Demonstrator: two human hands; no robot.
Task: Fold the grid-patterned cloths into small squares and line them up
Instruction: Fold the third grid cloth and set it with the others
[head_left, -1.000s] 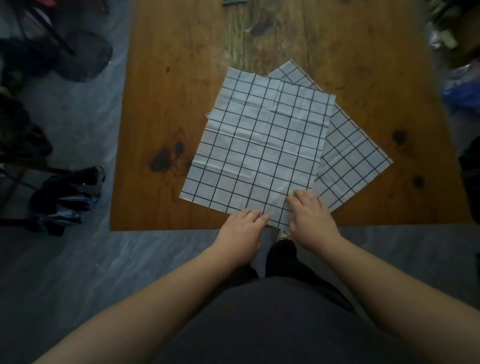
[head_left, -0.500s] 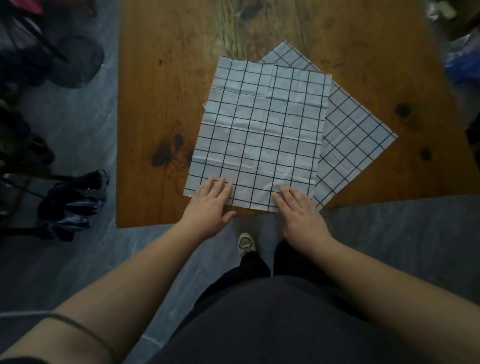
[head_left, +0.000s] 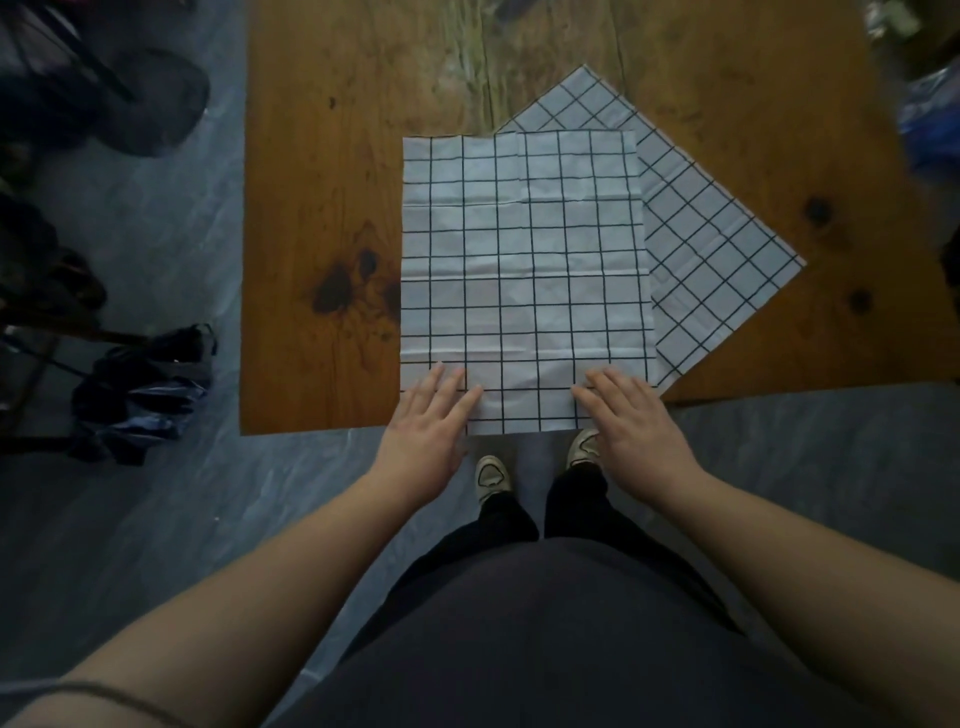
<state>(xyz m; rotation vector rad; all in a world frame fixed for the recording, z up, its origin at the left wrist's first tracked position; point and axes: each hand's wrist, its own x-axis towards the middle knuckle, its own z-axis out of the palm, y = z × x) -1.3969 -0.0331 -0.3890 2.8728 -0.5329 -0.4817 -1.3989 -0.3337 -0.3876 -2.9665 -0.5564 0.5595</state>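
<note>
Seen from overhead, looking straight down past a dark top and two bare forearms. Left hand (head_left: 423, 426) at 7 o'clock from the middle of the view, palm down, fingers spread loosely and pointing toward 1 o'clock, fingertips resting on the near left corner of the top grid-patterned cloth (head_left: 522, 280). Right hand (head_left: 631, 418) at 5 o'clock, likewise flat and open, fingers fanned toward 11 o'clock, pressing the near right corner of the same cloth. Neither hand pinching or gripping anything; both simply laid flat on the fabric.

Top cloth spread open and unfolded, white with black grid lines, edges squared to the near edge of the wooden table (head_left: 322, 208), its near hem reaching the table's near edge or slightly past it. Faint crease lines across it. Beneath it, toward 2 o'clock, a second grid-patterned cloth (head_left: 717, 249) lying flat and turned diagonally, one corner pointing to 12 o'clock and another to 3 o'clock, its left part covered by the top cloth.

Dark knots (head_left: 337, 291) in the wood at 9 o'clock of the top cloth. Two pale shoes (head_left: 492, 475) on the grey floor (head_left: 156, 493) between the hands, below the table edge. Dark bags (head_left: 140, 384) on the floor at 9 o'clock, too dim to identify further.
</note>
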